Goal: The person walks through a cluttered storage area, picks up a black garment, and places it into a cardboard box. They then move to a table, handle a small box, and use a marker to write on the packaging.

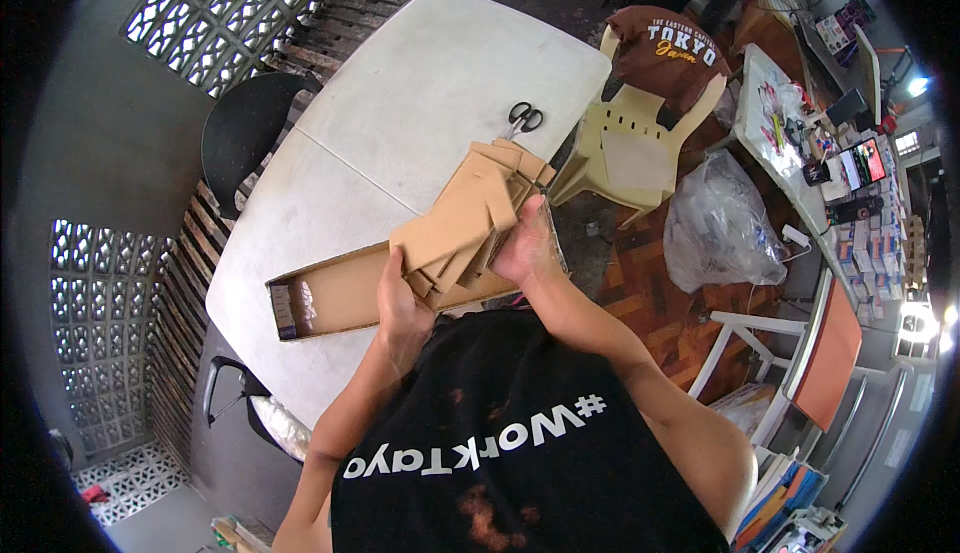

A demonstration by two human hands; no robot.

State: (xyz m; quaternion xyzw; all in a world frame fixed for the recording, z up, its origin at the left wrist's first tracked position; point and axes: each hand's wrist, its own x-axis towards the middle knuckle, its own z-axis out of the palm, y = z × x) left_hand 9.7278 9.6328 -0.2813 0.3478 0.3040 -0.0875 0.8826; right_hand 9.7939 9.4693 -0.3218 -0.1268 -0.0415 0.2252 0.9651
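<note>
Between my two hands is a loose, fanned bundle of brown cardboard pieces [455, 228], flat strips overlapping at uneven angles. My left hand [403, 308] grips its lower left end, thumb on top. On the bundle's right side, my right hand [524, 249] is closed around the edges, its fingers partly hidden beneath. Under the bundle lies a long, shallow cardboard box [340, 293], open at the top, with a small printed item inside its left end. Black-handled scissors [525, 118] rest on the table just beyond the bundle.
The white folding table [350, 103] has a seam across its middle. A cream plastic chair [630, 143] with a brown shirt over its back stands at the right, beside a clear plastic bag [725, 223]. A black chair [250, 138] is at the left. A cluttered worktable [775, 143] stands farther right.
</note>
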